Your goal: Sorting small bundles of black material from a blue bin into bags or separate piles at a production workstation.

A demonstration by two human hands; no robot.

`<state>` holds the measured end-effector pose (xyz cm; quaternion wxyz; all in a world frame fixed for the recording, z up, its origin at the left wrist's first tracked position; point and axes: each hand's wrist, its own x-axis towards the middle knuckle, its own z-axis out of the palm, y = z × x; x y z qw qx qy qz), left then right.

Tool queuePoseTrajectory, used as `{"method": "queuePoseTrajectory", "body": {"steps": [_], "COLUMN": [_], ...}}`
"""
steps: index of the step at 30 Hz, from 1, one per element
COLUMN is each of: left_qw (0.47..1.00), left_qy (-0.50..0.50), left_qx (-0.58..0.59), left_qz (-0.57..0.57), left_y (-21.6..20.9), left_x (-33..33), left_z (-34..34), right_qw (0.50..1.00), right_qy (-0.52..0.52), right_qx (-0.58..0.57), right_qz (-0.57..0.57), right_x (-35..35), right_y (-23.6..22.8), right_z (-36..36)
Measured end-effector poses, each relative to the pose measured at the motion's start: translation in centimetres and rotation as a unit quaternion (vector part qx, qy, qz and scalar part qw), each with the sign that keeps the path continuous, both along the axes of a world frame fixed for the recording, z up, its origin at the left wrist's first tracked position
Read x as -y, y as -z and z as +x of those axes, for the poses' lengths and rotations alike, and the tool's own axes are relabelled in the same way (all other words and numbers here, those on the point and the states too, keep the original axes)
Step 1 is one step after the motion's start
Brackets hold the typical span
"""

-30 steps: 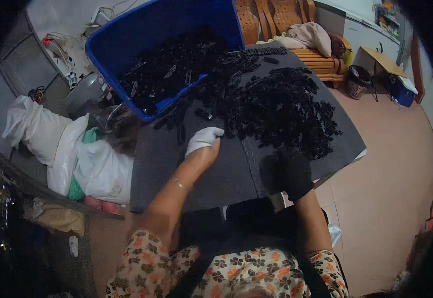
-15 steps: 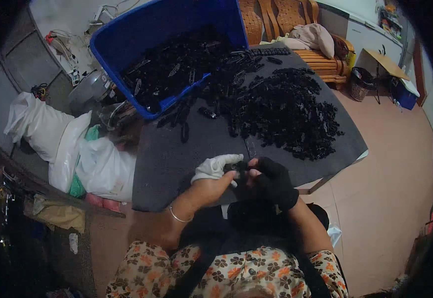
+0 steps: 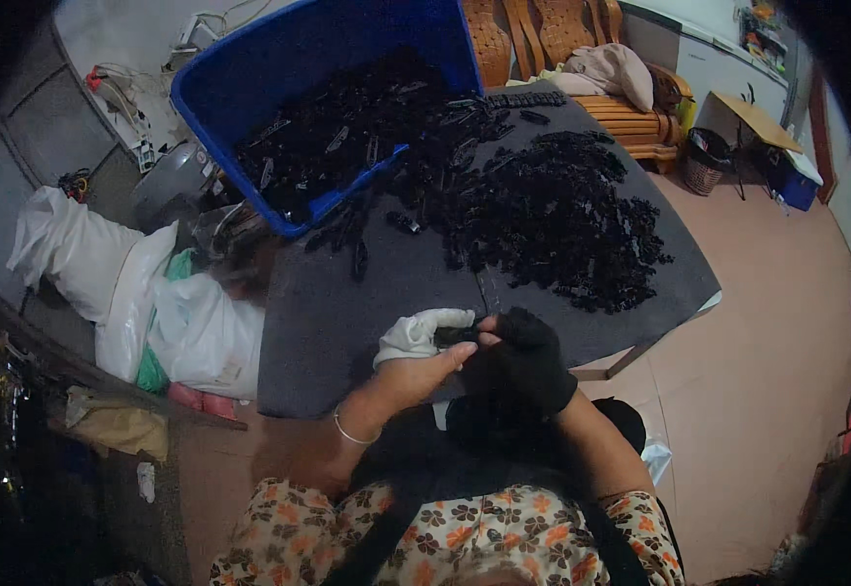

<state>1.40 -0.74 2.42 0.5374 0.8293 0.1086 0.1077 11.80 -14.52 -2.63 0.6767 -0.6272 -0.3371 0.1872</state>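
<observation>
My left hand (image 3: 422,342), in a white glove with the thumb bare, is closed around a small black part (image 3: 457,337) just over the table's front edge. Against the far end of that part, the bare fingertips of my right hand (image 3: 528,356) are pinched together; a black fingerless glove covers the rest of it. What the right fingers grip is too dark and small to make out. Beyond the hands, a large pile of small black parts (image 3: 567,225) spreads over the grey table cover (image 3: 347,322).
A blue tub (image 3: 294,227) lies on its side at the back left, black pieces spilling from it. White sacks (image 3: 206,332) stand left of the table. Farther off are a wooden bench (image 3: 631,117), a wastebasket (image 3: 705,161) and a blue box (image 3: 789,181).
My right hand has shifted slightly left, closer to my left hand, and its fingertips now meet the black part. The left thumb lies further along it.
</observation>
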Motion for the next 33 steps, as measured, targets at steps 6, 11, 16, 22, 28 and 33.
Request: {"method": "queuePoseTrajectory", "body": {"steps": [6, 11, 16, 22, 28, 33], "left_qw": [0.996, 0.978, 0.943, 0.959, 0.962, 0.985], "left_qy": [0.0, 0.024, 0.048, 0.022, 0.008, -0.047], "left_qx": [-0.004, -0.025, -0.019, -0.007, -0.041, -0.028], "left_qz": [-0.09, -0.205, -0.328, -0.281, -0.268, -0.165], "left_y": [1.5, 1.8, 2.5, 1.5, 2.1, 0.9], "left_x": [-0.9, -1.4, -1.4, -0.4, -1.3, 0.1], "left_z": [-0.3, -1.1, -1.8, -1.9, -2.3, -2.5], "right_qw": [0.91, 0.833, 0.836, 0.83, 0.824, 0.932], "right_qy": [0.091, 0.011, -0.034, 0.011, 0.002, 0.007], "right_qx": [0.403, 0.553, 0.547, 0.558, 0.566, 0.361], "right_qz": [0.018, -0.025, -0.044, 0.019, 0.031, 0.023], "right_x": [-0.1, 1.0, 1.1, 1.1, 1.2, 0.0], "right_y": [-0.6, -0.1, -0.6, -0.3, -0.6, -0.4], "right_z": [1.1, 1.6, 0.9, 0.6, 0.6, -1.0]}}
